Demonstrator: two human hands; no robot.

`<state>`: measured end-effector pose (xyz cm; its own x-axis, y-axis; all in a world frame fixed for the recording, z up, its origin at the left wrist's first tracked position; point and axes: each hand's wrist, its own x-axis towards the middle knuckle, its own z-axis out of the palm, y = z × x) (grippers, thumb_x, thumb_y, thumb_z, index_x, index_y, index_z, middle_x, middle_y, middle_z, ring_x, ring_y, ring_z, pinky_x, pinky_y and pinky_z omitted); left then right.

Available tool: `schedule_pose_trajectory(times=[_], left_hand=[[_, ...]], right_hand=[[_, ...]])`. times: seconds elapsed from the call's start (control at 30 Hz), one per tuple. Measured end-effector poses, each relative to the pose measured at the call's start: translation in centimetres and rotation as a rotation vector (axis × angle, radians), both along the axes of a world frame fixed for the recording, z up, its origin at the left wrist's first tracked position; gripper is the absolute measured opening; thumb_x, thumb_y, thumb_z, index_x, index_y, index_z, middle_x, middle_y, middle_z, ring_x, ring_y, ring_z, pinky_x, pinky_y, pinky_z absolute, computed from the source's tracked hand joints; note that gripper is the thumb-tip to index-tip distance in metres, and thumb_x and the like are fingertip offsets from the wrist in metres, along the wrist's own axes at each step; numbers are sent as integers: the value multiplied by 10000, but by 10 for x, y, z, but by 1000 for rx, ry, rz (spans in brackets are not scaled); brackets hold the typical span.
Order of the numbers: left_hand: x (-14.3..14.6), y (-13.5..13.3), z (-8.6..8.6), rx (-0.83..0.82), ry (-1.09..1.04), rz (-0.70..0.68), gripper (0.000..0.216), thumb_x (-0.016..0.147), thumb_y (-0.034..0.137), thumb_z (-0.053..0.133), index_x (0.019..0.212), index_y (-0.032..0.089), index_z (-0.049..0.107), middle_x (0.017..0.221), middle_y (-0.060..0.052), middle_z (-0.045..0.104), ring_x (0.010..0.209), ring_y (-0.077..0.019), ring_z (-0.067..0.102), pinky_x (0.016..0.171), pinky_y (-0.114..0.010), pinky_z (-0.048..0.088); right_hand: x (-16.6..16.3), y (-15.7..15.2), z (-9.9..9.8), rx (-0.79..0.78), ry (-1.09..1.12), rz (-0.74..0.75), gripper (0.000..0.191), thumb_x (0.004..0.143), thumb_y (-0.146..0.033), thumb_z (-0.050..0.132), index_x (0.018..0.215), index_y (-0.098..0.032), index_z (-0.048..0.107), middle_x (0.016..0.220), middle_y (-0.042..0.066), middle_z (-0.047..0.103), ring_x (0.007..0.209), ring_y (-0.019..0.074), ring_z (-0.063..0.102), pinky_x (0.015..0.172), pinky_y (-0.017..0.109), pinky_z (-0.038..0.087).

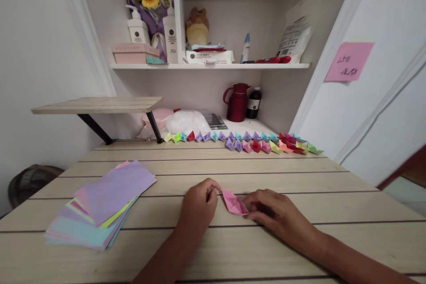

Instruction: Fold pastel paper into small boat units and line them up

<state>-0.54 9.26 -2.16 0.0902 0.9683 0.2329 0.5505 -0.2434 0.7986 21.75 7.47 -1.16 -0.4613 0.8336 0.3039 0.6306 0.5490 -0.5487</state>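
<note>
On the pale wooden table (299, 177), a small pink folded paper boat (234, 203) is pinched in both grips: the left hand (199, 206) at its ten o'clock tip, the right hand (273, 213) at four o'clock.

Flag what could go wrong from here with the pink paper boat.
The left hand and right hand pinch opposite ends of the pink paper boat; too hard a pull might tear it or spoil its creases. The fanned stack of coloured paper lies near the table edge; a forearm sweep could push sheets off.
</note>
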Motion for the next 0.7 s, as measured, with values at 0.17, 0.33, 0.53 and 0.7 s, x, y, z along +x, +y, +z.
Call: schedule_pose_trajectory(times=[0.17,0.33,0.53,0.7], left_hand=[[2,-1,0,14,18,-2,227,789,161,429,814,208,650,534,59,420,495,-102,377,485,-204,257],[3,1,-1,20,53,-2,222,784,142,434,788,214,644,521,56,399,491,-109,367,485,-205,254],[4,3,-4,22,67,5,227,791,130,432,813,219,640,545,47,422,517,-118,401,503,-209,265],[5,4,-6,9,57,37,242,786,104,417,792,214,632,544,44,440,501,-118,397,505,-217,268]], right_hand=[[-5,4,1,63,-36,69,184,912,-355,523,878,-254,673,801,40,684,756,190,609,707,308,449],[-15,13,3,77,-21,74,215,920,-363,513,853,-258,689,794,37,687,759,187,614,707,306,443],[-28,57,-3,84,105,-38,183,896,-316,537,858,-259,706,847,29,699,807,198,634,722,297,473],[-28,102,-11,183,94,-190,170,866,-272,560,813,-244,719,850,35,681,786,202,633,718,299,475]])
